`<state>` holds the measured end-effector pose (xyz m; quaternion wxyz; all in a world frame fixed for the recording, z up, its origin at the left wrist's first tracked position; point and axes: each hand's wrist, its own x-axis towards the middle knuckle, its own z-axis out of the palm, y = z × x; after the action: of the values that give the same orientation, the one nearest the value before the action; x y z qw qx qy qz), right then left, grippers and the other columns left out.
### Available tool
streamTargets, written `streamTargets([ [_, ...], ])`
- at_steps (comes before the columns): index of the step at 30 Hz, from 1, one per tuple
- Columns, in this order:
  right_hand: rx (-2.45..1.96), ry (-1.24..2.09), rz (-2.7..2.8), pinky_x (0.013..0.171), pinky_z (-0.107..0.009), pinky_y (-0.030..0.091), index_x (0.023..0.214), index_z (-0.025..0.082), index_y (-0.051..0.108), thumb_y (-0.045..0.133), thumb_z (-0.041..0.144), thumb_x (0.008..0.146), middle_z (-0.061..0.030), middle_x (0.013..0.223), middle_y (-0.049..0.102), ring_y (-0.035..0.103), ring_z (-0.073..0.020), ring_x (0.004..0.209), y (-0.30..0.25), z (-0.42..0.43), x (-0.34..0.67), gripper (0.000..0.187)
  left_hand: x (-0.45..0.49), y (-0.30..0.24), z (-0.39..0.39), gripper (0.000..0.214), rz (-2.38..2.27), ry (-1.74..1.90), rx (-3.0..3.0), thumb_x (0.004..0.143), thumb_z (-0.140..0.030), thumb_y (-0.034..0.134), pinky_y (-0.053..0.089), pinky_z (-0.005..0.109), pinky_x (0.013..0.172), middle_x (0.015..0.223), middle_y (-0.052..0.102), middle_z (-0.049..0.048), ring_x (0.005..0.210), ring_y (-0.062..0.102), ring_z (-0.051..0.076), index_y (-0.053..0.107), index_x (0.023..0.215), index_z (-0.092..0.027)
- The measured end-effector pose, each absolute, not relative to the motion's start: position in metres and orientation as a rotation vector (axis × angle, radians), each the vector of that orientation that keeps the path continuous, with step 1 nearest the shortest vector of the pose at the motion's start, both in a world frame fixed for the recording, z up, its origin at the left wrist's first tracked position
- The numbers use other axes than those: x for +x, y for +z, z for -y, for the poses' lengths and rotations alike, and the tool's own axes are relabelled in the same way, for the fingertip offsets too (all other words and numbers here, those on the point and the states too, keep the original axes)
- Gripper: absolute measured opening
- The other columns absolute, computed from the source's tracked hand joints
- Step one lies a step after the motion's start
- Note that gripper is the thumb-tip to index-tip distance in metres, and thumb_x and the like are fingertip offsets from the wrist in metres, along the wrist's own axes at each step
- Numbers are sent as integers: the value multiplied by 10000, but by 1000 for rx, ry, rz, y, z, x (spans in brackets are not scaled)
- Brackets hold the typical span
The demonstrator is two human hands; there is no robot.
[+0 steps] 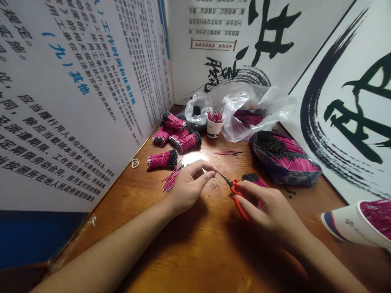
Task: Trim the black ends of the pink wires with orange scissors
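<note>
1. The left hand [188, 189] was at 9 o'clock from the orange-handled scissors [236, 195]. Its thumb and forefinger were drawn into a narrow pinch just beside the blade tips. Something fine may have been in that pinch, though the view was too poor to be sure.
2. The right hand [269, 209] held the scissors in a firm, closed grip, with the blades angled toward the left hand, above a wooden table [189, 252] scattered with dark crumbs.
3. A black-tipped bundle of pink wires [255, 180] lay at 1 o'clock from the scissors, just beyond the right fingers [249, 187].
4. Banded bundles of pink wire [161, 160] lay at 10 o'clock, with a loose sheaf [171, 179] near the left hand and a rubber band [135, 163] further out.
5. At 12 o'clock, an upright paper cup [214, 129] held short pink wires standing above its rim.
6. Beside the cup, a clear plastic bag [198, 108] held a dark item, and another clear bag [256, 116] held pink wires.
7. At 2 o'clock, a packed plastic bag [284, 158] was full of black-tipped pink wires.
8. At 4 o'clock, a second paper cup [345, 223] lay tipped on its side, packed with pink wire.
</note>
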<state>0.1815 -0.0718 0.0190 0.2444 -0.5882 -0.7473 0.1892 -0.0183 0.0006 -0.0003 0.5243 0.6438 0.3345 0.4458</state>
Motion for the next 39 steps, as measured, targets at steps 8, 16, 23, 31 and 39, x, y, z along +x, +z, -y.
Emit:
streamTargets([
  [8, -1645, 526, 2042, 545, -233, 366, 888, 218, 606, 527, 348, 911, 27, 633, 614, 532, -129, 550, 19, 74, 180, 154, -18, -1, -1, 138, -806, 1051, 1547, 883, -286, 605, 418, 257, 725, 808, 602, 14, 762, 539, 129, 632, 881, -150],
  [16, -1663, 546, 2039, 545, -239, 355, 893, 217, 606, 526, 354, 911, 31, 631, 599, 511, -127, 550, 18, 72, 178, 160, -18, 1, 0, 132, -797, 1054, 1547, 887, -274, 595, 417, 256, 721, 810, 604, 16, 757, 534, 126, 632, 878, -147],
  [23, -1647, 540, 2031, 542, -235, 354, 901, 216, 607, 529, 349, 902, 34, 628, 595, 509, -124, 546, 19, 74, 179, 154, -18, 0, 0, 136, -795, 1069, 1544, 890, -276, 597, 420, 259, 725, 817, 610, 18, 766, 543, 127, 640, 884, -147],
  [31, -1645, 566, 2035, 544, -234, 355, 879, 209, 619, 515, 355, 912, 31, 626, 601, 502, -122, 547, 20, 72, 179, 182, -18, -1, 0, 134, -797, 1070, 1560, 888, -278, 602, 425, 259, 730, 820, 617, 18, 765, 549, 128, 645, 887, -150],
  [39, -1630, 542, 2033, 539, -232, 349, 872, 211, 609, 498, 353, 926, 22, 635, 610, 509, -123, 545, 19, 73, 180, 188, -18, 2, 1, 123, -807, 1061, 1554, 886, -258, 592, 435, 246, 737, 811, 612, 16, 774, 555, 126, 635, 879, -143],
])
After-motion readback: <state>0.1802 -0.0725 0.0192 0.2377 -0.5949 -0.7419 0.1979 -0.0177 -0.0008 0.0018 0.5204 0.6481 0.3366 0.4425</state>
